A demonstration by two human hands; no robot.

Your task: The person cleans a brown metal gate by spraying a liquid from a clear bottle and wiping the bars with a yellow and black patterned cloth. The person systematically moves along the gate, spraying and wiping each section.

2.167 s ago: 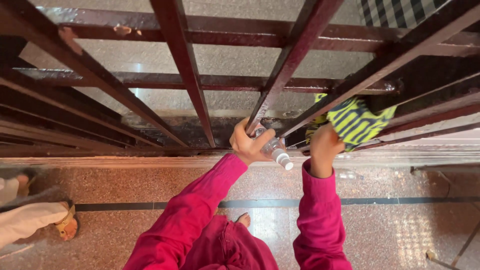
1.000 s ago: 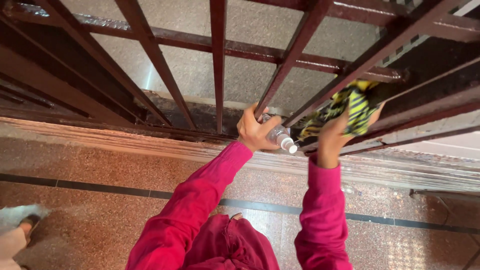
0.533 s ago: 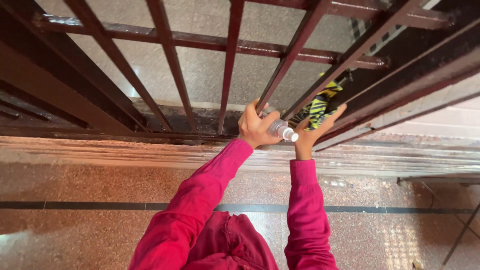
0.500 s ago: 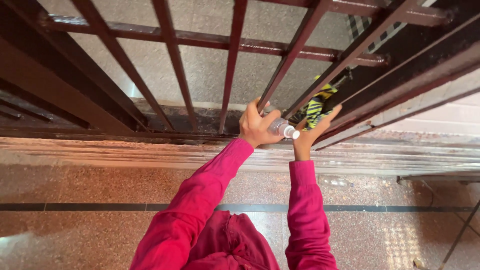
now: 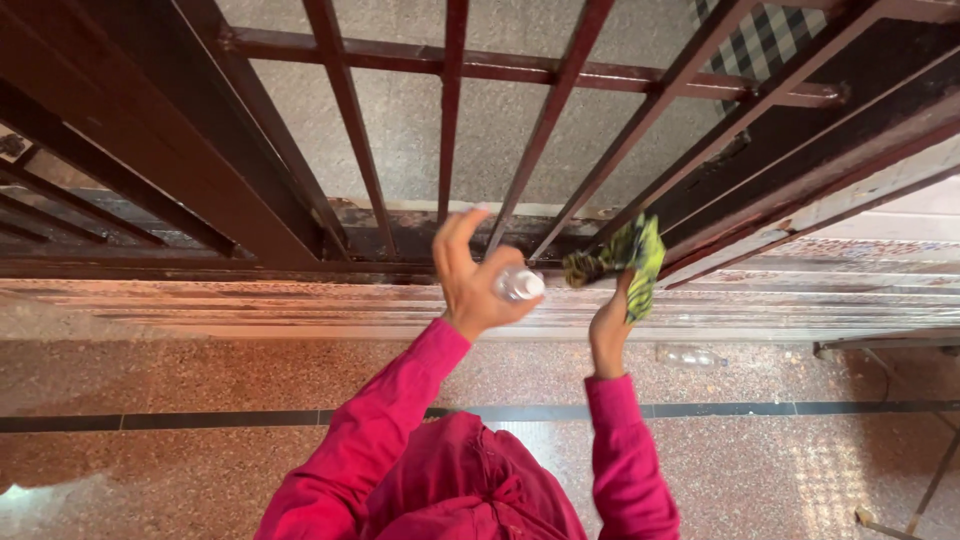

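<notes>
Speckled reddish stone floor (image 5: 200,370) with a dark inlaid stripe (image 5: 750,409) lies below us, and we use the dark brown metal grille (image 5: 450,130) as our landmark. It stands in front of us and fills the upper half of the view, its bars rising from a bottom rail (image 5: 400,235) above a pale stone sill (image 5: 250,305). Behind the grille we see a grey speckled surface, and at its upper right corner a piece of checked fabric (image 5: 770,35).

How far the work is along we can judge only partly: the bars look glossy in places, but we cannot tell which of them are already wiped and which are left. The cloth is at the foot of the bars right of the grille's middle, so the wiping seems to be at the low end there.

Our left hand (image 5: 475,280), just below the bottom rail, holds a small clear bottle with a white cap (image 5: 520,285) against the palm. The thumb and lower fingers close on it, while the other fingers stand up, spread and loose, near one bar. Our right hand (image 5: 610,325), just right of the bottle, is closed on a yellow-green striped cloth (image 5: 625,260). The cloth is bunched and pressed up to the base of a bar.

On the floor below the sill, right of our hands, lies a clear plastic bottle (image 5: 685,355).
</notes>
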